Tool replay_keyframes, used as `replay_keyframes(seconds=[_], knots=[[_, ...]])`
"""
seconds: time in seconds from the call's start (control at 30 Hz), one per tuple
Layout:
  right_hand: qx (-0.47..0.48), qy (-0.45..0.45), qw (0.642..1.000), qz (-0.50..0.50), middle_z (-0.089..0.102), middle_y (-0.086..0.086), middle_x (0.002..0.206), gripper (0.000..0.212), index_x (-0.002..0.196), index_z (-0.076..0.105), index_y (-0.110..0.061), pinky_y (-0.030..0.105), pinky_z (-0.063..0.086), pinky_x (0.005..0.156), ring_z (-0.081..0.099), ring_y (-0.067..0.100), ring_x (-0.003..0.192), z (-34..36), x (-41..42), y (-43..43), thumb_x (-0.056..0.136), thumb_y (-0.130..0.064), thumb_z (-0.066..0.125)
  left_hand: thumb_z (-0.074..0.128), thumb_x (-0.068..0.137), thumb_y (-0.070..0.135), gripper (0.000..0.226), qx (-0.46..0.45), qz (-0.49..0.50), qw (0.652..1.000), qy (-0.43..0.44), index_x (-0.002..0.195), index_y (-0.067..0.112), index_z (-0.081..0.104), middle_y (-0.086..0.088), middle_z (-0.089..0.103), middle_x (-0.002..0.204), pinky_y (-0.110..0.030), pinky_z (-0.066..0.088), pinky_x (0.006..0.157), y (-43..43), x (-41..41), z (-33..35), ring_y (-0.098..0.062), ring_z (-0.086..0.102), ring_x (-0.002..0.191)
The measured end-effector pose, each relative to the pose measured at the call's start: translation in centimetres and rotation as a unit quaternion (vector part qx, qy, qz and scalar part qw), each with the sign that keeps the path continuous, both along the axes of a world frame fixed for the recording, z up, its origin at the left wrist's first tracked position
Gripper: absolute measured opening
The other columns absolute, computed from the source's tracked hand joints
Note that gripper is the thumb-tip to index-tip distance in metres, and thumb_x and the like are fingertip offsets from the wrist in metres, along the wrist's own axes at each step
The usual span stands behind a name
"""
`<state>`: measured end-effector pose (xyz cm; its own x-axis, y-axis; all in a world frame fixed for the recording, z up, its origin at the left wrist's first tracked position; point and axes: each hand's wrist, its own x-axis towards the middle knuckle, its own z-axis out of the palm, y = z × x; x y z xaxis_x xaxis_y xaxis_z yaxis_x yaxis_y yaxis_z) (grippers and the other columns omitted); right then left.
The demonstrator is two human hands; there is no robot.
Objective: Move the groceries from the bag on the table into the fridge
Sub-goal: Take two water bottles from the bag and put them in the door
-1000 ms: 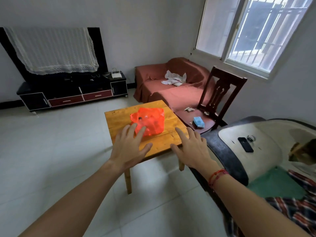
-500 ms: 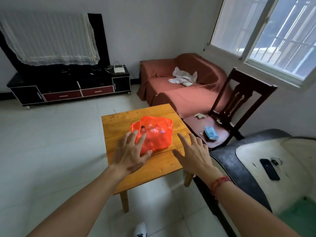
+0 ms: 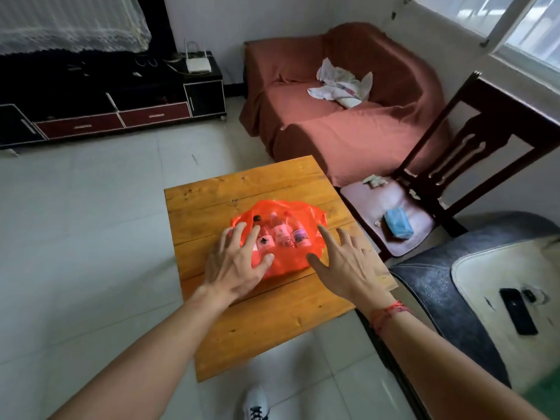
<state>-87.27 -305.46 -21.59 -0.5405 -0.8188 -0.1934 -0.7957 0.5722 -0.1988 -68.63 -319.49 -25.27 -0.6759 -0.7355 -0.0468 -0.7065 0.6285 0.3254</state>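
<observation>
A red see-through plastic bag (image 3: 291, 256) lies on a small wooden table (image 3: 266, 322). Several small bottles (image 3: 280, 234) with pale labels show through the plastic. My left hand (image 3: 236, 262) reaches over the bag's left side with fingers spread, and its fingertips overlap the plastic. My right hand (image 3: 342, 265) is spread over the bag's right side, thumb near the plastic. Neither hand grips anything. No fridge is in view.
A dark wooden chair (image 3: 430, 189) with a blue packet (image 3: 398, 227) on its seat stands right of the table. Behind it is a red-covered sofa (image 3: 333, 116), and a black TV stand (image 3: 115, 98) lines the far wall. A dark padded seat (image 3: 454, 286) with a phone (image 3: 517, 310) sits at right.
I have stepped closer and the view tilts down onto the table. Both hands have moved forward from the table's near edge to the two sides of the bag.
</observation>
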Motion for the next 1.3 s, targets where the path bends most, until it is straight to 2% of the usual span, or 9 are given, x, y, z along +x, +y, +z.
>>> replay_keyframes(seconds=[0.23,0.43,0.63,0.8,0.9,1.07,1.17,1.23,1.3], knots=[[0.027,0.03,0.998,0.039,0.034,0.016,0.155,0.072,0.157,0.02,-0.032,0.053,0.039,0.103,0.039,0.037,0.134,-2.9,-2.7,-4.4,0.095,-0.064,0.039,0.026,0.084,0.073,0.082,0.016,0.016,0.999,-0.041,0.153,0.029,0.028,-0.004,0.024,0.161,-0.054,0.037,0.109,-3.5,-2.2,-3.1,-0.03,0.02,0.146],[0.045,0.03,0.996,0.073,0.024,0.017,0.163,0.069,0.157,0.016,-0.036,0.055,0.031,0.111,0.027,0.037,0.146,-4.9,-4.4,-7.1,0.097,-0.066,0.032,0.017,0.084,0.074,0.084,0.022,0.031,0.997,-0.068,0.155,0.029,0.024,-0.005,0.018,0.164,-0.057,0.022,0.115,-5.0,-3.6,-4.1,-0.032,0.014,0.149],[0.057,-0.008,0.993,0.1,0.017,0.018,0.165,0.07,0.159,0.014,-0.033,0.052,0.032,0.111,0.021,0.037,0.149,-7.3,-5.7,-10.3,0.099,-0.062,0.036,0.037,0.099,0.052,0.063,0.051,0.042,0.997,-0.049,0.154,0.023,0.027,-0.004,0.018,0.163,-0.056,0.039,0.109,-6.4,-6.6,-6.1,-0.029,0.011,0.149],[0.066,-0.047,0.99,0.115,0.019,0.016,0.164,0.07,0.16,0.014,-0.031,0.05,0.032,0.112,0.024,0.037,0.147,-11.0,-6.5,-13.4,0.1,-0.056,0.039,0.042,0.1,0.044,0.06,0.07,0.043,0.995,-0.061,0.153,0.02,0.028,-0.006,0.022,0.161,-0.047,0.037,0.11,-7.3,-9.8,-9.3,-0.031,0.017,0.147],[0.08,-0.083,0.987,0.111,0.019,0.015,0.163,0.069,0.159,0.015,-0.031,0.052,0.035,0.11,0.026,0.039,0.145,-13.7,-6.7,-14.6,0.099,-0.054,0.041,0.051,0.097,0.035,0.061,0.09,0.021,0.994,-0.066,0.151,0.016,0.031,-0.008,0.029,0.155,-0.043,0.041,0.105,-7.3,-11.0,-11.5,-0.03,0.025,0.143],[0.085,-0.152,0.978,0.117,0.041,0.02,0.146,0.065,0.157,0.023,-0.023,0.05,0.044,0.102,0.048,0.042,0.126,-18.6,-6.2,-15.8,0.1,-0.034,0.05,0.061,0.091,0.012,0.053,0.167,0.027,0.982,-0.08,0.14,0.012,0.043,-0.008,0.046,0.132,-0.042,0.049,0.092,-7.2,-11.8,-15.9,-0.03,0.047,0.122],[0.077,-0.21,0.968,0.111,0.042,0.022,0.145,0.064,0.157,0.025,-0.018,0.05,0.047,0.099,0.053,0.046,0.121,-20.9,-5.6,-16.3,0.099,-0.024,0.053,0.063,0.088,0.009,0.053,0.233,0.073,0.966,-0.082,0.137,0.013,0.044,-0.008,0.05,0.124,-0.046,0.052,0.089,-7.7,-11.7,-17.6,-0.033,0.055,0.113],[0.076,-0.235,0.963,0.104,0.044,0.023,0.143,0.064,0.156,0.026,-0.016,0.05,0.047,0.1,0.054,0.046,0.121,-21.7,-5.2,-16.7,0.099,-0.021,0.054,0.061,0.089,0.011,0.049,0.269,0.104,0.952,-0.106,0.135,0.013,0.045,-0.01,0.052,0.121,-0.047,0.051,0.091,-8.0,-11.5,-17.8,-0.036,0.056,0.113],[0.072,-0.256,0.959,0.096,0.048,0.026,0.137,0.062,0.154,0.029,-0.014,0.051,0.048,0.098,0.057,0.046,0.116,-22.2,-4.8,-17.1,0.098,-0.02,0.055,0.057,0.091,0.014,0.046,0.272,0.123,0.938,-0.176,0.136,0.012,0.046,-0.013,0.053,0.127,-0.048,0.048,0.097,-8.4,-11.3,-17.7,-0.038,0.052,0.12]])
